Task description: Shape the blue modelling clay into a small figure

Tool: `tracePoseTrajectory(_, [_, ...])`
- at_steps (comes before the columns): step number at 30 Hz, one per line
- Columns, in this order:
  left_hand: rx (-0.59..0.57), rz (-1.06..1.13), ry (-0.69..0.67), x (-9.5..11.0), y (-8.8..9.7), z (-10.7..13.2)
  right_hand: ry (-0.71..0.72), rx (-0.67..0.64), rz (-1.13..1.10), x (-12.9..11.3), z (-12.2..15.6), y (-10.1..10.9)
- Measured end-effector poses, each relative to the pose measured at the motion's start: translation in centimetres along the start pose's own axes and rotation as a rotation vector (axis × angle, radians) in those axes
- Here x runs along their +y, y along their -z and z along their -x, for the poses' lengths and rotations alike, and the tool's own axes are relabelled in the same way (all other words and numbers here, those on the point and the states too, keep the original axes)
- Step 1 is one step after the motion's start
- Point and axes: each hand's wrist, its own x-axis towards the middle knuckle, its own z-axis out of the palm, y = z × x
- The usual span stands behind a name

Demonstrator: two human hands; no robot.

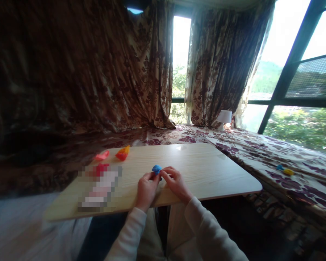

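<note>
A small, rounded blue piece (156,169) with a crumpled look is up between my two hands, just above the tabletop; its exact kind I cannot make out. My left hand (147,187) is closed, with its fingertips gripping the piece from below and the left. From the right, my right hand (176,182) pinches at the same piece, thumb and fingers together. Fingers cover the lower part of it.
On the pale wooden table (206,174), a pinkish-red piece (102,156), a red-and-orange piece (122,153) and a dark red piece (101,169) lie at left, near a blurred-out patch. A blue-and-yellow item (288,171) rests on the flowered cloth. A white lamp (224,117) stands behind.
</note>
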Motion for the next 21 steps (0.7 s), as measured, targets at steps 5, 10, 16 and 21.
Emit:
tracePoseTrajectory(5, [-0.030, -0.108, -0.133, -0.50, -0.12, 0.08, -0.050, 0.036, 0.022, 0.41, -0.18, -0.05])
tracePoseTrajectory(10, [-0.081, -0.141, -0.210, -0.28, -0.17, 0.45, -0.049, 0.071, 0.039, 0.72, -0.33, -0.06])
tracePoseTrajectory(16, [-0.129, -0.234, -0.311, 0.09, -0.23, 0.81, -0.051, 0.035, 0.006, 0.43, -0.21, 0.13])
tracePoseTrajectory(21, [-0.122, -0.190, -0.283, -0.26, -0.24, 0.66, -0.009, 0.040, 0.005, 0.08, -0.23, 0.26])
